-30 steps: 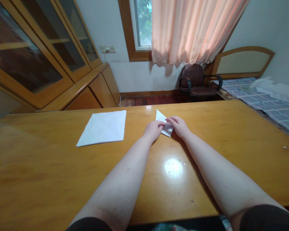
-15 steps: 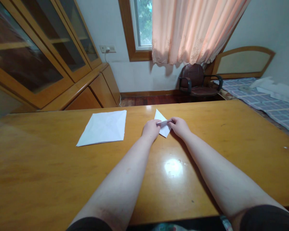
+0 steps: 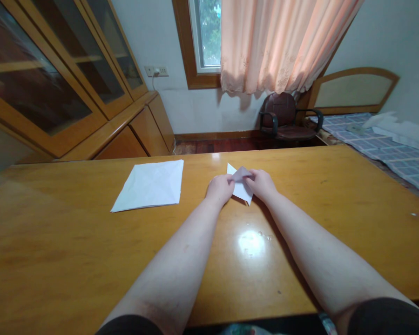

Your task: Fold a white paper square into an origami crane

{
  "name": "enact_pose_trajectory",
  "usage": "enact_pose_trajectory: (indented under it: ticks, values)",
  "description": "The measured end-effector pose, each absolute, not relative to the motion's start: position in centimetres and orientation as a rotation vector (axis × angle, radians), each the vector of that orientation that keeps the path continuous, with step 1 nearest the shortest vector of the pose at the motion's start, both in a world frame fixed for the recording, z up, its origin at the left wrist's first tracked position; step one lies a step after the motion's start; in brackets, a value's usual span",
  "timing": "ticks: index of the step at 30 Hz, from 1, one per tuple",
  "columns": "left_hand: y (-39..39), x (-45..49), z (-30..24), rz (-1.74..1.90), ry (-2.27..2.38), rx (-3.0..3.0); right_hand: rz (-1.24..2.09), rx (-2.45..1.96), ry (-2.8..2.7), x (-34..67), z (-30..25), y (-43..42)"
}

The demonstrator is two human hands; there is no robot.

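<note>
A small folded piece of white paper (image 3: pixel 240 185) lies near the middle of the wooden table (image 3: pixel 91 251), one flap of it raised. My left hand (image 3: pixel 219 188) pinches its left side with the fingers curled. My right hand (image 3: pixel 262 184) grips its right side, fingers closed on the raised flap. A larger flat sheet of white paper (image 3: pixel 150 184), creased, lies on the table to the left of my hands, untouched.
A wooden cabinet with glass doors (image 3: pixel 56 88) runs along the left wall. Beyond the table's far edge stand a dark armchair (image 3: pixel 282 118) and a window with a peach curtain (image 3: pixel 279 42). A bed with a checked cover (image 3: pixel 394 149) is at the right.
The folded paper has shifted slightly toward me between my hands, and a flap has been lifted up from it. The large sheet has not moved.
</note>
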State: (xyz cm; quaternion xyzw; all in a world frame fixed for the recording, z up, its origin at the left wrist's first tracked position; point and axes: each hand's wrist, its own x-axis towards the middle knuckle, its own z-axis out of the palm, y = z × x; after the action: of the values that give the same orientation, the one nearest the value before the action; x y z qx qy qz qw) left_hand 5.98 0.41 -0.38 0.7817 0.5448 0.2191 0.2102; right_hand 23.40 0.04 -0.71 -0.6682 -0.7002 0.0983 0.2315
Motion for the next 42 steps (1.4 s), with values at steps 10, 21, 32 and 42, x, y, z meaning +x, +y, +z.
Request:
enact_pose_trajectory:
  ticks: [10,21,32,42]
  values:
    - [0.5,6.1,-0.2,0.507,1.625,2.275,0.191,-1.920,-1.976,23.4,-0.4,-0.1]
    - [-0.3,6.5,0.0,0.485,1.261,2.332,0.144,-2.036,-1.890,23.4,-0.3,0.1]
    - [-0.7,6.3,0.8,0.438,1.079,2.331,0.238,-1.980,-1.821,23.9,-1.1,0.5]
    - [-0.4,6.6,0.4,0.446,1.148,2.362,0.258,-1.973,-1.820,23.9,-1.1,0.6]
